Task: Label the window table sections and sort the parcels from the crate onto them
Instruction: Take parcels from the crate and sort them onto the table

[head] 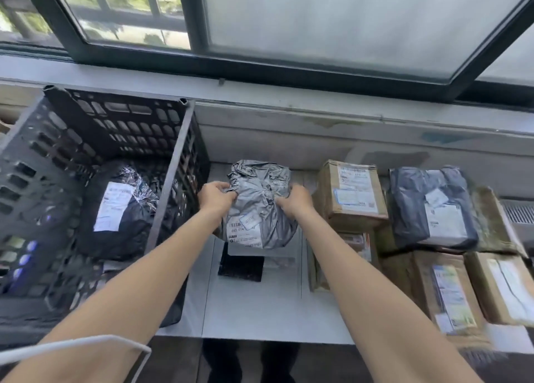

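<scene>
Grey parcel (260,197) in left hand (215,197), right hand (294,202), between crate (173,165) and carton (351,191)

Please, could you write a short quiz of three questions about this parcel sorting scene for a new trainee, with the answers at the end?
1. True or false: the left hand and the right hand both grip the grey parcel.
2. The crate stands: A) left of the grey parcel; B) right of it; C) on the windowsill.
3. Fill in: the boxes right of the grey parcel are made of ____.
Key: 1 true; 2 A; 3 cardboard.
</scene>
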`<state>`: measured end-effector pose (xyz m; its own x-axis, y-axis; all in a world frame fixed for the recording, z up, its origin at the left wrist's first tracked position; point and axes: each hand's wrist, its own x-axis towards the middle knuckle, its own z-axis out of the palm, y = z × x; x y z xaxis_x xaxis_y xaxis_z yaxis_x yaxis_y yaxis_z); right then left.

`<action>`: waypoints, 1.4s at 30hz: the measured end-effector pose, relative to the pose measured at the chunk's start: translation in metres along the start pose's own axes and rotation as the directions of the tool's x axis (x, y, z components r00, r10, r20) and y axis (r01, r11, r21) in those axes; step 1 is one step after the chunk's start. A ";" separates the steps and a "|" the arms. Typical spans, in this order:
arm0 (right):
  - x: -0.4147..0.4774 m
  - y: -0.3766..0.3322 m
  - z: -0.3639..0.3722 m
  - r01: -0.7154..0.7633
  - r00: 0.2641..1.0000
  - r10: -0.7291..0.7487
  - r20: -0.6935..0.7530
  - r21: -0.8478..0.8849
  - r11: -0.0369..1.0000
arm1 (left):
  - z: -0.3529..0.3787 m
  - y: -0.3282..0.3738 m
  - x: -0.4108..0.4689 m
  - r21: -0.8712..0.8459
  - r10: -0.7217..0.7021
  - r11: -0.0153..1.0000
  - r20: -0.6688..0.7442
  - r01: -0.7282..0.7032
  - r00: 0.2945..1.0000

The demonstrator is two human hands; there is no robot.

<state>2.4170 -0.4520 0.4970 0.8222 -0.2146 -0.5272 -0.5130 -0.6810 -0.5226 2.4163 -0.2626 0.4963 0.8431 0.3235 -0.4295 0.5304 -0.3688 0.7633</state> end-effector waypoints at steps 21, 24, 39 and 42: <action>-0.013 -0.027 0.008 0.260 0.959 -0.268 -0.093 -0.092 0.961 | -0.016 0.046 -0.021 0.276 0.451 0.851 0.052 -0.447 0.891; -0.026 -0.097 -0.005 0.453 0.865 -0.456 -0.210 -0.067 0.889 | -0.065 0.093 -0.013 0.244 0.647 0.753 -0.110 -0.611 0.755; -0.078 -0.278 0.143 0.747 0.550 -0.820 0.161 -0.535 0.396 | -0.273 -0.063 0.063 0.782 0.207 0.621 -0.104 -0.048 0.973; -0.071 -0.285 0.176 0.666 0.707 -0.646 0.288 -0.576 0.474 | -0.280 -0.095 0.067 0.768 0.103 0.641 -0.087 0.001 0.991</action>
<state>2.4615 -0.1194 0.5648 0.8418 0.4891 -0.2284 0.4470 -0.8688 -0.2130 2.3975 0.0385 0.5303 0.8825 0.3586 -0.3043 0.4085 -0.9051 0.1181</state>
